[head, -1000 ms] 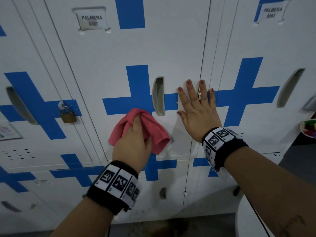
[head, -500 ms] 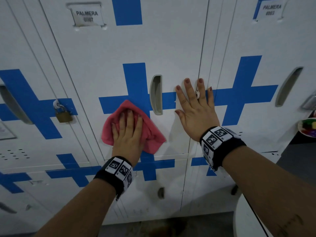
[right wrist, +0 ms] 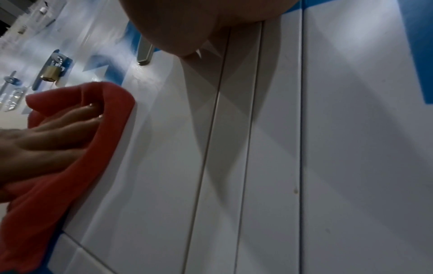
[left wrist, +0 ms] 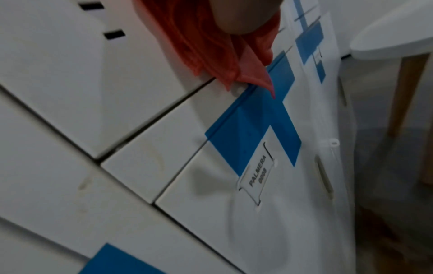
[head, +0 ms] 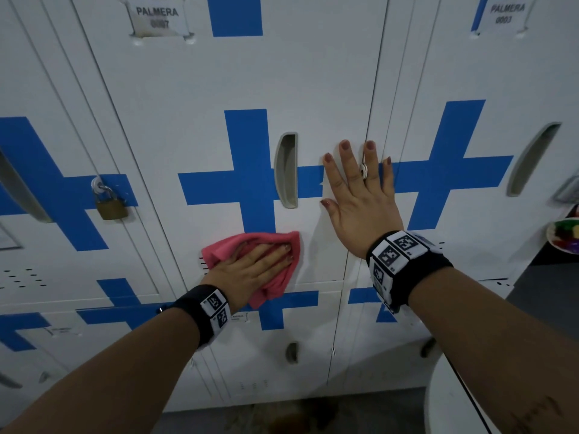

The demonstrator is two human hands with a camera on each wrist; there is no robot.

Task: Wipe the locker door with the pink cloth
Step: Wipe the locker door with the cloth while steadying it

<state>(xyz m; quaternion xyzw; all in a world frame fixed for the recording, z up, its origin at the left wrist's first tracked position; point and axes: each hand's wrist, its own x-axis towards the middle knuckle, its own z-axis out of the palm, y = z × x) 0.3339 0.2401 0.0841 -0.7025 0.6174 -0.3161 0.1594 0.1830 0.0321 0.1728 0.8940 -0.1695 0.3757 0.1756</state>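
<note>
A bank of white metal lockers crossed with blue bands fills the frame, and at its centre stands the locker door (head: 219, 89) being wiped, white and smooth, with a blue cross (head: 247, 183) across its middle and a card reading "PALMERA" in the label holder (head: 158, 18) near its top. A recessed grey handle (head: 286, 170) sits upright on the right arm of the cross. The right hand (head: 360, 195) lies flat against the door's right edge, fingers straight and slightly spread, a ring on one finger, reaching over the seam onto the neighbouring locker. Low on the door, just under the foot of the cross and near the bottom edge, the left hand (head: 250, 270) presses the pink cloth (head: 275, 286) flat to the metal, fingers straight and close together on top of it. The cloth is a soft, bunched coral-pink fabric, folded over on itself, its creased edges spilling out around the palm and one corner hanging past the door's lower edge onto the locker beneath. On the locker to the left hangs a brass padlock (head: 109, 205).
</note>
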